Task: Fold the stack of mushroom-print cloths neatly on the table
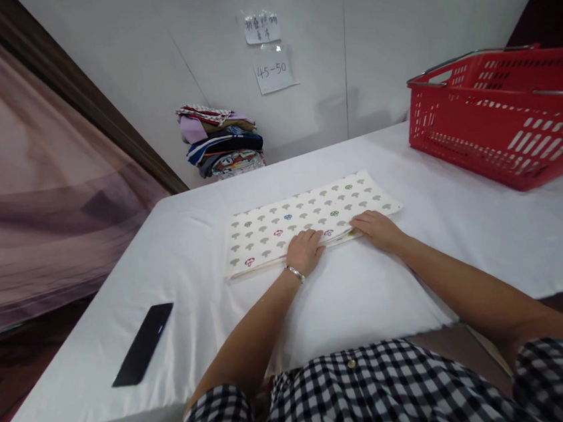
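Observation:
A cream cloth [307, 218] printed with small mushroom shapes lies folded into a long strip in the middle of the white table [465, 238]. My left hand [304, 250] rests flat on the cloth's near edge, a bracelet on its wrist. My right hand [378, 228] lies flat on the same near edge, a little to the right. Both hands press down on the fabric with fingers together; neither one grips it.
A red plastic basket [503, 117] with metal handles stands at the table's far right. A stack of folded clothes [221, 140] sits against the back wall. A black phone [143, 343] lies near the table's front left edge. Paper notes [269, 51] hang on the wall.

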### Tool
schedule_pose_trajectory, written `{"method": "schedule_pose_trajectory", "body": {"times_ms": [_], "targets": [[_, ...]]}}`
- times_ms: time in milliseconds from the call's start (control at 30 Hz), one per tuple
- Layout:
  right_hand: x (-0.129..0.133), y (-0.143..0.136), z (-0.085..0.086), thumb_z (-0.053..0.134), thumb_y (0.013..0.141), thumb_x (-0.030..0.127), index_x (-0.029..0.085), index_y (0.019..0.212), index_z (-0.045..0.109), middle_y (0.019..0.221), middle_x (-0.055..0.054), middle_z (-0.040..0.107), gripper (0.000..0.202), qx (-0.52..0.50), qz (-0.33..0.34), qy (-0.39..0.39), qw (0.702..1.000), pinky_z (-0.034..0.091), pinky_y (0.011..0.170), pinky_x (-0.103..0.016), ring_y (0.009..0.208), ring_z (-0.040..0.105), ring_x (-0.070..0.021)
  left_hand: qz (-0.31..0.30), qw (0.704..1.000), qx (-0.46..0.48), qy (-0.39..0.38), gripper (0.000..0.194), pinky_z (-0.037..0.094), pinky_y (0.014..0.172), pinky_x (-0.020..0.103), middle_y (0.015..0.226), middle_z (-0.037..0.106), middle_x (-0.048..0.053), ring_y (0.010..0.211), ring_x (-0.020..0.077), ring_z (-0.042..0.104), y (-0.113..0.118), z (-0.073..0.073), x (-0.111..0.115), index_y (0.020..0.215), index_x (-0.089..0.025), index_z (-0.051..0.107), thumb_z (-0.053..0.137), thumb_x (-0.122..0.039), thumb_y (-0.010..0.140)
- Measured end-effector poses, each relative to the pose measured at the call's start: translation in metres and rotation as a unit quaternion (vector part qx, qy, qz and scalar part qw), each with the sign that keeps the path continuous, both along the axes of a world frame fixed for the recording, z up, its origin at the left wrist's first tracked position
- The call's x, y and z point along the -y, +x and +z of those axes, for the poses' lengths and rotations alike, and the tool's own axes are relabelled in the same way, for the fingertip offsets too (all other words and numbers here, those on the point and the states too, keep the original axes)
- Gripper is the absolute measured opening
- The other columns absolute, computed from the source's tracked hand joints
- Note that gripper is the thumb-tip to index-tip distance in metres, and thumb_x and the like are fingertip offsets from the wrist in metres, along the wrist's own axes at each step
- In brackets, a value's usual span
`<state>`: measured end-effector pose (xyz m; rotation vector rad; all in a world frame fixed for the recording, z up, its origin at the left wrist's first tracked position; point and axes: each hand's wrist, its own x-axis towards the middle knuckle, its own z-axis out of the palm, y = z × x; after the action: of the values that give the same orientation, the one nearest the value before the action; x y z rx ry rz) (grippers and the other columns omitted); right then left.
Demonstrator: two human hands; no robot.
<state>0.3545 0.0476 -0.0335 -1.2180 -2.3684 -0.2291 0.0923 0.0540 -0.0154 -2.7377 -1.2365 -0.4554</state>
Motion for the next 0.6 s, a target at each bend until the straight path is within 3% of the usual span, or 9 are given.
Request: {"method": "schedule_pose_trajectory", "body": {"times_ms": [333,467,600], "targets": [[0.002,-0.004,0.003,0.037,0.092,0.02,0.019,0.095,0.061,0.093,-0.009,0.065,0.024,-0.024,-0.039,-0.008,0.999,0.04,0.075,-0.033,0.085,0.055,-0.0215,0.013,0.997,-0.071,-0.008,0.036,0.041,0.077,0.033,0.104,0.061,0.005,0.094,0.0199,0.054,0.015,0.013,0.0,0.12,-0.023,0.049,0.042,-0.013,0.086],[0.003,-0.004,0.005,0.037,0.091,0.018,0.019,0.091,0.061,0.092,-0.009,0.064,0.023,-0.017,-0.03,-0.024,0.999,0.038,0.075,-0.033,0.086,0.054,-0.0212,0.01,0.997,-0.081,0.017,0.032,0.041,0.074,0.032,0.109,0.06,0.006,0.091,0.019,0.054,0.013,0.006,-0.001,0.112,-0.022,0.054,0.039,-0.01,0.087],[0.005,0.0,0.005,0.039,0.088,0.012,0.019,0.09,0.061,0.103,-0.009,0.063,0.023,0.003,0.023,-0.032,0.999,0.038,0.078,-0.033,0.092,0.052,-0.0209,-0.005,0.995,-0.095,0.033,0.028,0.041,0.073,0.032,0.122,0.055,0.004,0.092,0.0184,0.053,0.011,-0.001,0.001,0.1,-0.023,0.059,0.038,-0.01,0.088]]}}
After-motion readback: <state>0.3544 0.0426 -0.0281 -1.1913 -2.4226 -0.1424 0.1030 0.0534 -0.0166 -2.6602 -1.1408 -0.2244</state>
